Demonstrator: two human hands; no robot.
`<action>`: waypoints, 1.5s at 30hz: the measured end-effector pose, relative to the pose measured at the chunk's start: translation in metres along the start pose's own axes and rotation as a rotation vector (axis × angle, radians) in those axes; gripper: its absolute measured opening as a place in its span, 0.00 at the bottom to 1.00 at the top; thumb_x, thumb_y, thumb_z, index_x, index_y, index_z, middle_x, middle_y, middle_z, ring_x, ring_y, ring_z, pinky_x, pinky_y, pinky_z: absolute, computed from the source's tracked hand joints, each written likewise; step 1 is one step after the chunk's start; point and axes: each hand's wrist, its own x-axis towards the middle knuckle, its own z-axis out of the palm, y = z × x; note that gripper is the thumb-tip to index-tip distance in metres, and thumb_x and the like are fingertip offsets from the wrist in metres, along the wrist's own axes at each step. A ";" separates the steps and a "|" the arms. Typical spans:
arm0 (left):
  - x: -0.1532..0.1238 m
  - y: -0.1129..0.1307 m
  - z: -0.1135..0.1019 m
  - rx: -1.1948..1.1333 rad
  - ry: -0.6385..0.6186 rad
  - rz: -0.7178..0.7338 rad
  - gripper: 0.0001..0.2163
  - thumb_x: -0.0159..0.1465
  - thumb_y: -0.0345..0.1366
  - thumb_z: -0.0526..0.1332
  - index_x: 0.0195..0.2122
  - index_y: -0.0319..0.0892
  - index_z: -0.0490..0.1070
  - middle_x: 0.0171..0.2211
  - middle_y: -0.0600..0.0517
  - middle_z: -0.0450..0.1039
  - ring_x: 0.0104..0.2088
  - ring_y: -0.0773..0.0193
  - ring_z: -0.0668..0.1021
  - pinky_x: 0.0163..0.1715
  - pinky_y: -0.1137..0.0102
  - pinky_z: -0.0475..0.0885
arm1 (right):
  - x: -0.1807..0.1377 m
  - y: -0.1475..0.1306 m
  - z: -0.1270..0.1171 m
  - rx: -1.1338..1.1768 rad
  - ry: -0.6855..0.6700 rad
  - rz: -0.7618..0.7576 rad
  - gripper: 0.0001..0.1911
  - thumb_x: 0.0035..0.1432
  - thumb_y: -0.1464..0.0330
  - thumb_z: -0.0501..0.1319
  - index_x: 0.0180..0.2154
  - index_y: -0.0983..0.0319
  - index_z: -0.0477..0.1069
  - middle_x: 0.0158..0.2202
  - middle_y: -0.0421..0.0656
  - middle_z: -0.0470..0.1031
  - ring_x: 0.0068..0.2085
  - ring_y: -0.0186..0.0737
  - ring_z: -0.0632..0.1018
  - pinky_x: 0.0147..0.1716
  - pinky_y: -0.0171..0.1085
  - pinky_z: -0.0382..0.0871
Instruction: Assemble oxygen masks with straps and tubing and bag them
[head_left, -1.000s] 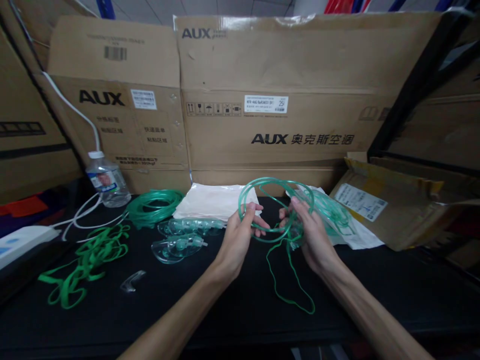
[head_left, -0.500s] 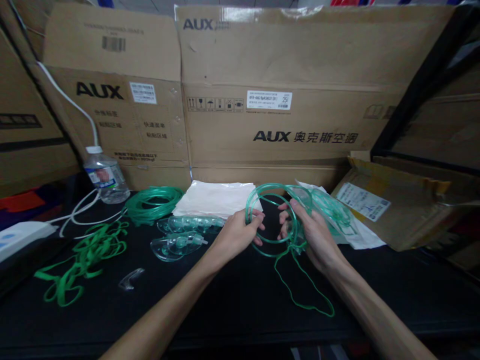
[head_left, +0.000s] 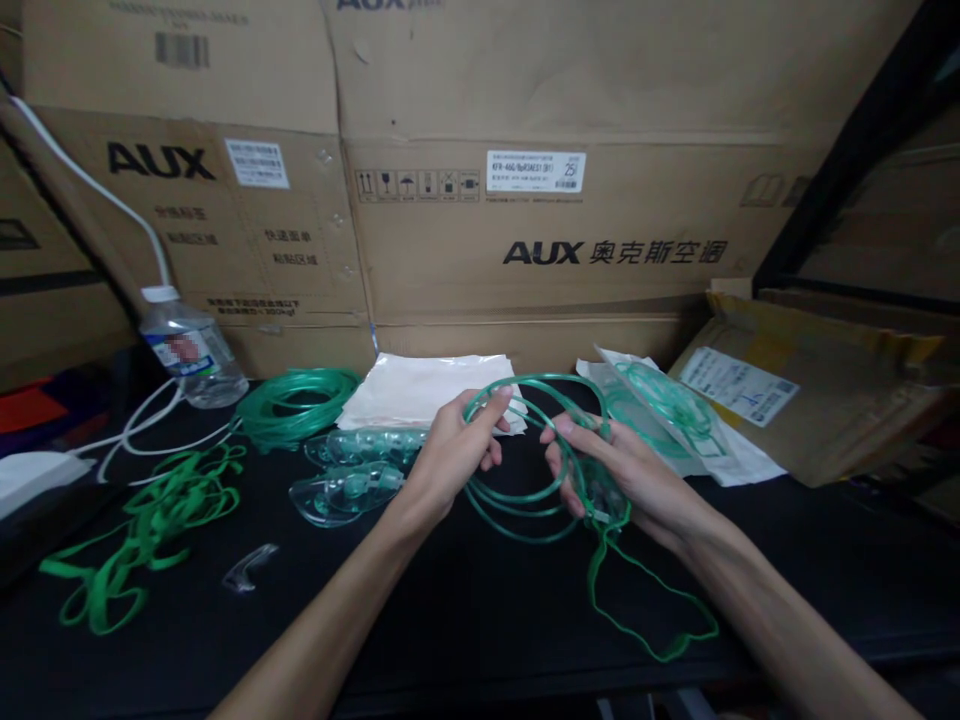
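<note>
Cardboard (head_left: 450, 290) stands behind a black tabletop (head_left: 480, 630); above this, a coiled green tube (head_left: 551, 379) spans from the left hand (head_left: 461, 450), closed on one side, to the right hand (head_left: 637, 470), clasping the other beside a clear mask (head_left: 604, 490), thin green strap (head_left: 661, 656) dangling.

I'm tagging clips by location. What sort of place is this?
Probably a workbench in a workshop or storeroom, judging by the clear plastic masks and coil of green tubing laid out in front of large printed cardboard.
</note>
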 end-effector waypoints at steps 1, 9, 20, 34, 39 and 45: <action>0.000 0.000 0.000 -0.019 -0.015 0.015 0.14 0.68 0.46 0.61 0.36 0.39 0.70 0.29 0.54 0.69 0.18 0.75 0.67 0.16 0.77 0.57 | 0.000 0.000 0.000 0.003 0.001 0.000 0.13 0.65 0.57 0.64 0.40 0.61 0.73 0.28 0.37 0.77 0.18 0.31 0.76 0.18 0.29 0.65; -0.006 0.010 0.000 -0.282 -0.080 0.025 0.09 0.60 0.39 0.60 0.36 0.38 0.72 0.34 0.50 0.72 0.23 0.72 0.68 0.18 0.78 0.57 | 0.002 0.000 -0.004 0.178 0.020 -0.014 0.26 0.65 0.45 0.56 0.55 0.56 0.65 0.29 0.38 0.76 0.17 0.33 0.72 0.20 0.34 0.72; -0.005 -0.006 0.006 -0.097 -0.027 0.082 0.29 0.63 0.33 0.65 0.63 0.45 0.57 0.41 0.51 0.75 0.25 0.71 0.72 0.23 0.75 0.65 | 0.000 -0.005 -0.005 0.278 0.088 -0.105 0.30 0.63 0.49 0.55 0.60 0.58 0.66 0.30 0.41 0.76 0.18 0.39 0.73 0.18 0.41 0.72; -0.004 -0.005 0.012 -0.361 0.049 -0.133 0.07 0.59 0.24 0.60 0.38 0.39 0.67 0.26 0.56 0.66 0.24 0.72 0.69 0.27 0.76 0.64 | -0.002 0.005 -0.010 0.141 -0.060 -0.117 0.40 0.46 0.38 0.69 0.54 0.56 0.74 0.32 0.41 0.77 0.22 0.28 0.65 0.18 0.28 0.58; -0.004 0.001 0.011 -0.428 0.014 -0.188 0.05 0.58 0.27 0.62 0.30 0.38 0.66 0.24 0.56 0.62 0.23 0.73 0.66 0.25 0.77 0.62 | -0.002 0.001 -0.004 0.019 0.058 -0.107 0.23 0.50 0.57 0.77 0.47 0.58 0.78 0.29 0.37 0.73 0.27 0.29 0.69 0.24 0.25 0.63; -0.011 -0.010 0.018 -0.169 0.048 -0.116 0.11 0.62 0.36 0.66 0.41 0.41 0.66 0.30 0.55 0.71 0.28 0.68 0.73 0.31 0.72 0.68 | 0.006 0.007 -0.008 0.347 0.106 -0.032 0.20 0.52 0.52 0.74 0.35 0.62 0.78 0.23 0.35 0.67 0.21 0.26 0.65 0.20 0.26 0.63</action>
